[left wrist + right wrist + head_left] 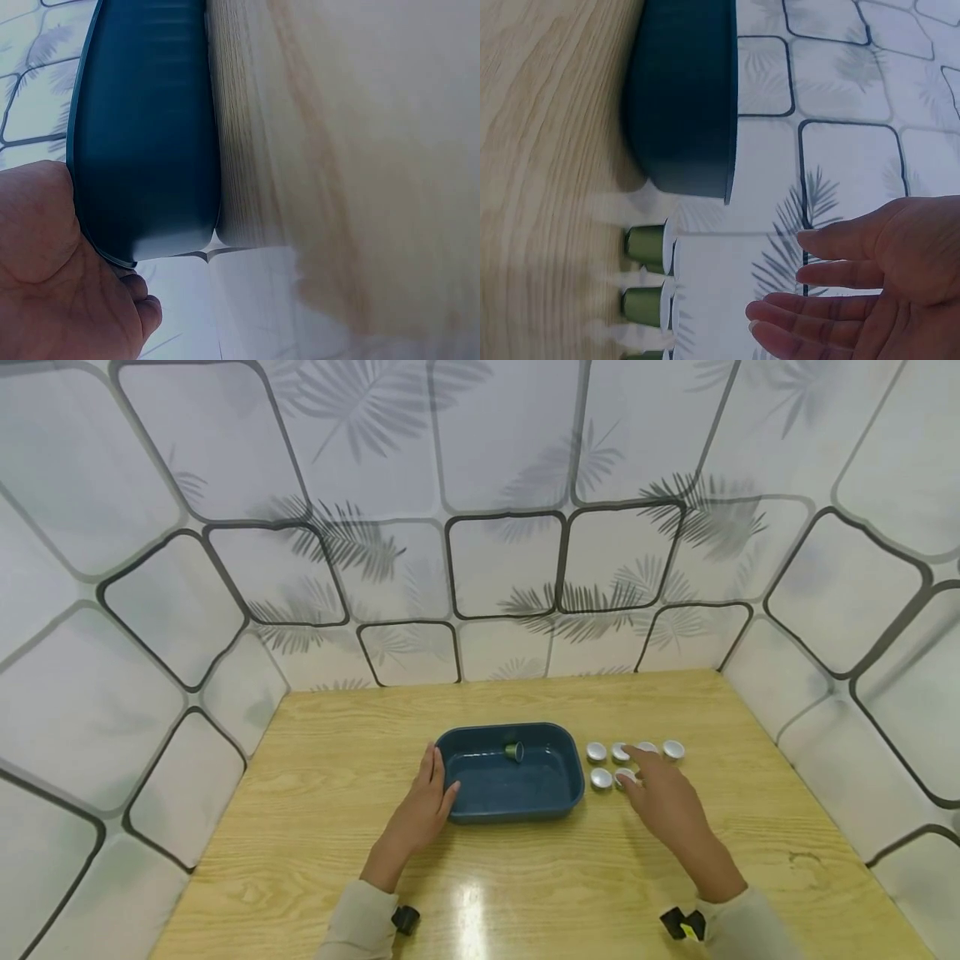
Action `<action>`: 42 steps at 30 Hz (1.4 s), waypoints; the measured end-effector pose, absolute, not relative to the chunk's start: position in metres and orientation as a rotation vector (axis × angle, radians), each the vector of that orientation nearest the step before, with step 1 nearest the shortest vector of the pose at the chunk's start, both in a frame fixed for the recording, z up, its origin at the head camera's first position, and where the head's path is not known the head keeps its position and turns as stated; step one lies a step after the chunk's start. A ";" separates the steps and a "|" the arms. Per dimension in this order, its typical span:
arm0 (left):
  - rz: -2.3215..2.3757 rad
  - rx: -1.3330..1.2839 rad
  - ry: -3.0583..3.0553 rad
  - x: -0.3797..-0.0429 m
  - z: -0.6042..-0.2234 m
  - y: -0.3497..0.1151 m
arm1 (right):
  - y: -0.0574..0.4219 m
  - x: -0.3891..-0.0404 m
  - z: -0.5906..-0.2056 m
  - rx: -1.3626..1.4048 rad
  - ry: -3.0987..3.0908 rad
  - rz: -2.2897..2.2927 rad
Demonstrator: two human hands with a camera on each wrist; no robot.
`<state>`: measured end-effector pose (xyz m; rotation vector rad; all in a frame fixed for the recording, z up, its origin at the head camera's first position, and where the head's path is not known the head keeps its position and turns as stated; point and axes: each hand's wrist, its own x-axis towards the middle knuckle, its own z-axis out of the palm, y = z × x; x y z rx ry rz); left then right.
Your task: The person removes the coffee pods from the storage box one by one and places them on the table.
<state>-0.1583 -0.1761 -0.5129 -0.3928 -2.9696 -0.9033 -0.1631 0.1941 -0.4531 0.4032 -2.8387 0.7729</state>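
A dark blue rectangular tray [510, 789] stands on the table, and one green coffee capsule [513, 752] lies tipped on its side inside it. My left hand [422, 806] holds the tray's left end, thumb at the inner side of the rim and fingers along the outside. To the tray's right, several green coffee capsules [646, 244] stand in two rows with their pale lids up. Over these rows is my right hand [666, 797], thumb and fingers spread apart; some capsules are partly hidden beneath it. The right wrist view shows that hand [877, 289] with nothing between its fingers.
The wooden table [337, 860] meets patterned wall panels [510, 568] at the back and both sides. One capsule [601, 778] stands close to the tray's right end. Dark wrist devices [406, 919] are by both sleeves.
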 end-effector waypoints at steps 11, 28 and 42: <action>-0.894 -0.382 -2.966 -0.161 -0.515 -0.178 | 0.166 -0.170 -0.443 0.481 -2.817 0.807; -0.880 -0.376 -2.964 -0.155 -0.515 -0.177 | 0.130 -0.174 -0.455 0.542 -2.852 0.944; -0.892 -0.386 -2.950 -0.157 -0.514 -0.176 | 0.101 -0.188 -0.452 0.610 -2.893 0.870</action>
